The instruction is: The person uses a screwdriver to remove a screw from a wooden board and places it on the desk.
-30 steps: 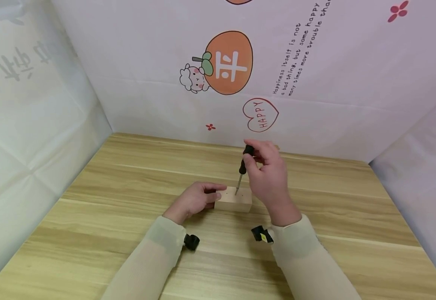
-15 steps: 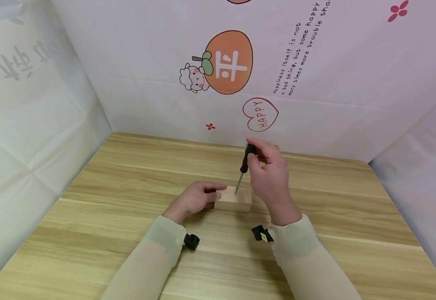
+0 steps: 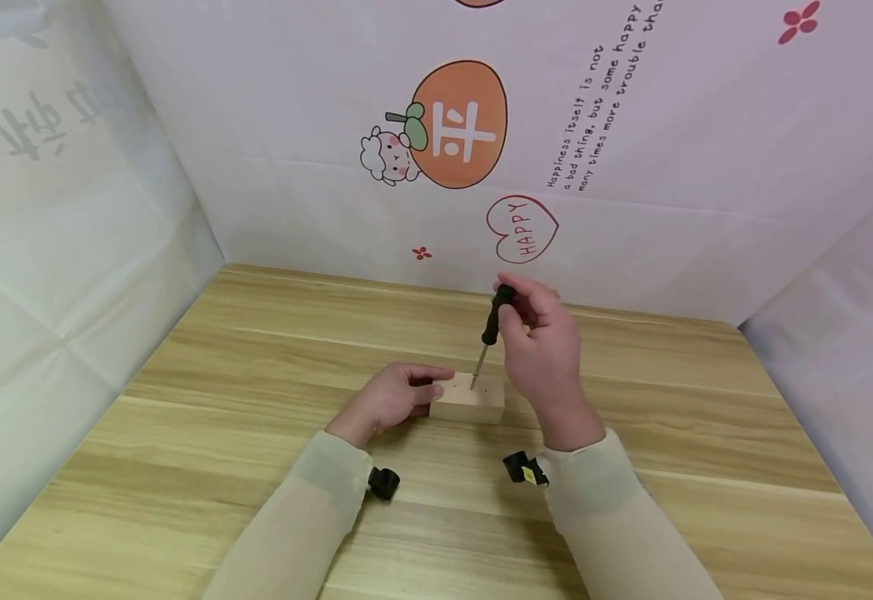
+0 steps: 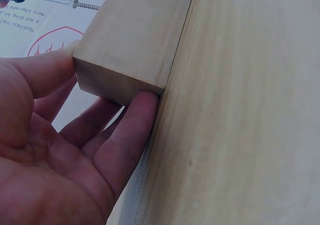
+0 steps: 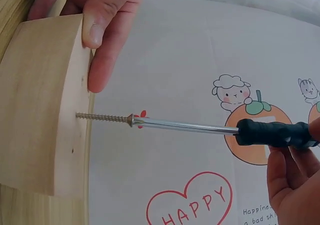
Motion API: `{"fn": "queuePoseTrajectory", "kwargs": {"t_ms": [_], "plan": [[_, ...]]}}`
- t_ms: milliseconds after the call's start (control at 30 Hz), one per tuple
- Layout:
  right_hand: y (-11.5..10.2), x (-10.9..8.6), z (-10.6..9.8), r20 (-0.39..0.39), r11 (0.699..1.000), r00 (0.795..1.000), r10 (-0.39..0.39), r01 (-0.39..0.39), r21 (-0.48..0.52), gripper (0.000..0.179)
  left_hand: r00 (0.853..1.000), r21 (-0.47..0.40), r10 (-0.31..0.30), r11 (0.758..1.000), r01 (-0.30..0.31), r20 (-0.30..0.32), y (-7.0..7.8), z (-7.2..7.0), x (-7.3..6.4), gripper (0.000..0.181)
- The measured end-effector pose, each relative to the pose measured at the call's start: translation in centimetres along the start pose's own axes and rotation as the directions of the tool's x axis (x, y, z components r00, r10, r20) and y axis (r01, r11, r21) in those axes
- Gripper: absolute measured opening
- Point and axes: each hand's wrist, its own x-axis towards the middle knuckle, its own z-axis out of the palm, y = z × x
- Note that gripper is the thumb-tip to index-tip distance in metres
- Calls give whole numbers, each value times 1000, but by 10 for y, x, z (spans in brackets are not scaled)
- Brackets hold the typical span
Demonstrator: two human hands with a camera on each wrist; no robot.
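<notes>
On the table lies a pale wooden block (image 3: 467,408) with small holes along its top face. My left hand (image 3: 395,397) grips its left end, thumb and index finger at the top edges and the other fingers against the end face. A long threaded screw (image 5: 105,117) stands in the block between two holes, most of its thread exposed. Above it, my right hand (image 3: 545,346) holds a black-handled screwdriver (image 3: 491,324) by the upper handle, thumb and fingers curled round it. The shank's tip meets the screw head in the right wrist view, and the tool leans slightly right.
The wood-grain table (image 3: 271,358) runs back to a printed white sheet (image 3: 294,192) that hangs behind it, with more sheets at both sides. Small black wrist cameras hang by the left sleeve (image 3: 339,475) and the right sleeve (image 3: 594,479).
My right hand has shifted slightly right and away, tilting the screwdriver handle a little further right. The tip stays at the screw; my left hand and the block have not moved.
</notes>
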Motion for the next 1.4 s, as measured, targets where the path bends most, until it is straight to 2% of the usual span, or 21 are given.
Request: {"fn": "queuePoseTrajectory", "kwargs": {"t_ms": [267, 400, 600, 767, 967, 1200, 1400], "plan": [[-1, -1, 1, 7, 999, 1000, 4, -3, -36, 31, 1000, 4, 0, 1000, 0, -4, 1, 0, 0, 28], [0, 0, 1, -8, 1000, 1000, 19, -19, -10, 29, 1000, 0, -1, 1000, 1, 1, 0, -1, 1, 28], [2, 0, 2, 21, 1000, 999, 24, -24, 4, 31, 1000, 1, 3, 1000, -3, 1, -1, -1, 1, 28], [1, 1, 3, -9, 999, 999, 40, -40, -12, 25, 1000, 6, 5, 1000, -5, 1, -1, -1, 1, 28], [3, 1, 3, 2, 997, 998, 58, -58, 57, 33, 1000, 5, 3, 1000, -4, 4, -1, 0, 1, 28], [3, 0, 0, 23, 996, 996, 88, -88, 1, 34, 1000, 3, 6, 1000, -6, 6, -1, -1, 1, 28], [3, 2, -2, 29, 993, 993, 115, -115, 25, 36, 1000, 3, 10, 1000, -10, 9, -1, -1, 1, 28]]}}
